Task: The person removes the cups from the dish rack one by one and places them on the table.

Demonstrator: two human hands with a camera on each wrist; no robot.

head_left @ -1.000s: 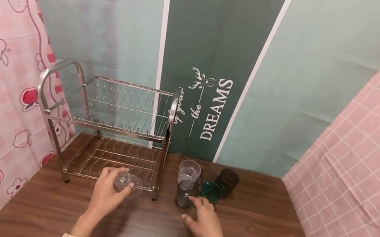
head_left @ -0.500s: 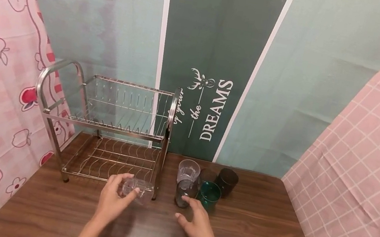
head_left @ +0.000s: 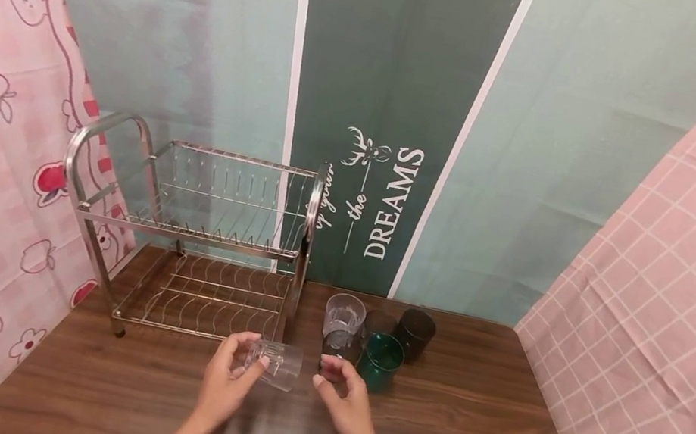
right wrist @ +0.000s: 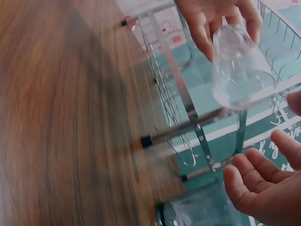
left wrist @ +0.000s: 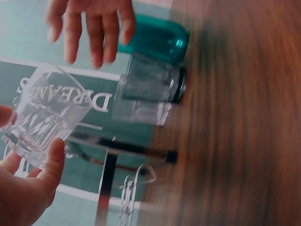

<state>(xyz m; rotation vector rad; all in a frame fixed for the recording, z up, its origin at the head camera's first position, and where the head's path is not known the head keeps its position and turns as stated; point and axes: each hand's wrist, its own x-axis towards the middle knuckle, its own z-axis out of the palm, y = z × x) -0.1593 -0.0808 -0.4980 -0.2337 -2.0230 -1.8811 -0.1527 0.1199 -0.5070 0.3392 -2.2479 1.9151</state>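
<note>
My left hand (head_left: 230, 378) grips a clear drinking glass (head_left: 281, 367) by its base end, thumb on the near side. The glass is tipped on its side above the table, its mouth facing right toward my other hand. My right hand (head_left: 348, 401) is held a short way off with fingers spread and slightly bent, nothing in them. In the left wrist view the right hand's fingers (left wrist: 96, 40) hang apart from the glass. Behind the right hand, partly covered by it, stands a smoky grey glass (head_left: 337, 342); a teal glass (head_left: 381, 361) is beside that.
A two-tier metal dish rack (head_left: 192, 237) stands at the left on the wooden table (head_left: 464, 428). Behind the grey and teal glasses are another clear glass (head_left: 345, 312), a dark tinted glass (head_left: 380, 322) and a near-black glass (head_left: 416, 332). Cloth curtains (head_left: 671, 225) enclose the table.
My left hand has carried the clear glass rightward and nearer, turning its mouth to the right. My right hand has drawn left and slightly back toward me.
</note>
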